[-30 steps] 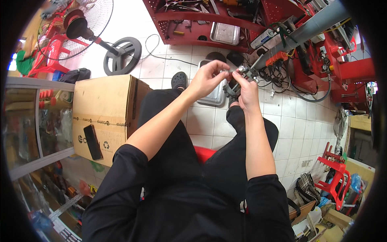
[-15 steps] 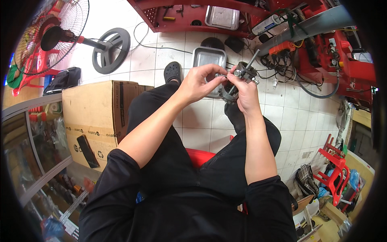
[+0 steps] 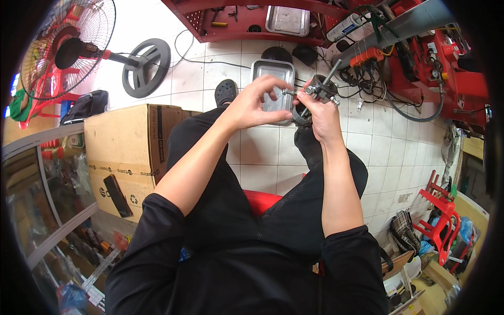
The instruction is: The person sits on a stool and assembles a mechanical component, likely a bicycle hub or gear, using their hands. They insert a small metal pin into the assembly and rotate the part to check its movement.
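My right hand (image 3: 325,119) is closed around a dark metal assembly (image 3: 321,86) with a long rod slanting up to the right and bolts at its sides. Its thumb presses on the upper part. Just left of that, a small shiny bolt (image 3: 288,92) sticks out sideways toward my left hand (image 3: 251,105). The left hand is open, its fingers curved and thumb apart, with the bolt near its fingertips but no visible grip on it. Behind both hands a grey metal tray (image 3: 262,70) rests on the tiled floor, partly covered by the left fingers.
At left stand a cardboard box (image 3: 118,136) with a black phone (image 3: 117,195) on it and a fan (image 3: 68,53). A red metal bench (image 3: 210,34) lies ahead. Cables and an orange power strip (image 3: 366,59) are at right, beyond red plastic chairs (image 3: 440,215).
My left hand has let go of the small bolt, opened its fingers and drawn slightly left. The right hand keeps holding the metal assembly, nearly in place.
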`<act>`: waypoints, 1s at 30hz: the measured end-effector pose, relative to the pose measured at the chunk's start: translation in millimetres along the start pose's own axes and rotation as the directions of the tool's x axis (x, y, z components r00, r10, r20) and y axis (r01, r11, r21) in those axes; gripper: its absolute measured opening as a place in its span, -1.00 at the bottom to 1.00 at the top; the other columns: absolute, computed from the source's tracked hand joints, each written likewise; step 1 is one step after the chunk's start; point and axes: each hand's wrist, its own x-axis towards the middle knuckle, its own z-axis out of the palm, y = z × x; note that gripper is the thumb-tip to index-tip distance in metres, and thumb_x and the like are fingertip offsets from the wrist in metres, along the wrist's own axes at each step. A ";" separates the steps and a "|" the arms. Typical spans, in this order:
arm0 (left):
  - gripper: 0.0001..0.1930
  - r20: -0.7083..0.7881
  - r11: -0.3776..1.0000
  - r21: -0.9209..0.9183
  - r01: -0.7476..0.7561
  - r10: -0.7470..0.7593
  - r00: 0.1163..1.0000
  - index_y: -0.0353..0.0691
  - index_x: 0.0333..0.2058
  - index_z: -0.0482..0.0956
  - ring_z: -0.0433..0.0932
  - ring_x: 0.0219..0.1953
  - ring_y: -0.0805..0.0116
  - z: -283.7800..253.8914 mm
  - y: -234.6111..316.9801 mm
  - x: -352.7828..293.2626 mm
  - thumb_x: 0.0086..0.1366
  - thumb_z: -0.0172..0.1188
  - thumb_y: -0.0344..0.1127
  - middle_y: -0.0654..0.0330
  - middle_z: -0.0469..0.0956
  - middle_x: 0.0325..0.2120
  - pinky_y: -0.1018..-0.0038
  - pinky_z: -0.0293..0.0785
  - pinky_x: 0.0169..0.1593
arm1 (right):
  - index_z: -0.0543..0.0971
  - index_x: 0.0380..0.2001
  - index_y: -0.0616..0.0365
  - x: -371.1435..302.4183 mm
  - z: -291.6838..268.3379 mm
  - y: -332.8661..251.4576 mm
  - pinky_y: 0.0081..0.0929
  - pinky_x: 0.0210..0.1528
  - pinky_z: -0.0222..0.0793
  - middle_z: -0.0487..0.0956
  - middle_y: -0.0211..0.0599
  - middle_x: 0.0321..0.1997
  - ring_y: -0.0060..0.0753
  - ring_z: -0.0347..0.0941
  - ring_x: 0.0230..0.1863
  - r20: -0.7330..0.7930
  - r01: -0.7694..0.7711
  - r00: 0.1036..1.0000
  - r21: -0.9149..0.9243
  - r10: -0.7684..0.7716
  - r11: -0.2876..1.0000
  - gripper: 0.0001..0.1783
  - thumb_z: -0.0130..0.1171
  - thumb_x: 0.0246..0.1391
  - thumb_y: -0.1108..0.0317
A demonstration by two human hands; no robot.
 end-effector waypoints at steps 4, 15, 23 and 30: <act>-0.50 0.172 0.904 0.366 0.221 -0.299 0.939 -0.19 -0.24 0.57 0.48 -0.33 0.29 -3.4 -11.4 -5.5 -0.15 0.43 -0.05 0.13 0.53 -0.36 0.43 0.37 -0.24 | 0.44 -0.17 0.20 0.9 -1.9 2.0 -0.54 -0.25 0.39 0.53 -0.35 -0.35 -0.48 0.50 -0.35 0.004 0.033 0.999 0.024 -0.033 0.999 -0.76 0.14 0.06 0.53; -0.58 0.030 0.976 0.206 0.076 -0.083 0.996 -0.24 -0.37 0.58 0.50 -0.31 0.17 -2.6 4.9 -2.9 -0.15 0.43 -0.09 0.08 0.53 -0.37 0.35 0.42 -0.23 | 0.45 -0.19 0.21 1.2 -3.0 3.7 -0.54 -0.25 0.39 0.53 -0.36 -0.35 -0.50 0.48 -0.34 -0.003 0.046 0.999 -0.017 -0.046 0.999 -0.78 0.14 0.06 0.52; -0.54 0.123 0.893 0.439 0.098 -0.167 0.978 -0.21 -0.15 0.52 0.50 -0.34 0.22 -5.7 -9.5 -8.3 -0.06 0.37 -0.19 0.10 0.52 -0.39 0.38 0.44 -0.29 | 0.51 -0.29 0.22 1.4 -2.7 2.0 -0.54 -0.28 0.40 0.55 -0.38 -0.39 -0.53 0.49 -0.38 -0.021 0.061 0.998 -0.003 -0.061 0.998 -0.86 0.15 0.03 0.52; -0.63 0.300 0.792 0.577 0.201 -0.434 0.849 -0.21 -0.22 0.54 0.50 -0.43 0.30 -7.9 -13.9 -5.1 -0.03 0.35 -0.23 0.14 0.52 -0.43 0.40 0.42 -0.33 | 0.51 -0.29 0.22 0.9 -0.3 2.1 -0.53 -0.29 0.38 0.55 -0.38 -0.40 -0.53 0.48 -0.38 -0.030 0.065 0.997 0.013 -0.064 0.998 -0.87 0.15 0.03 0.51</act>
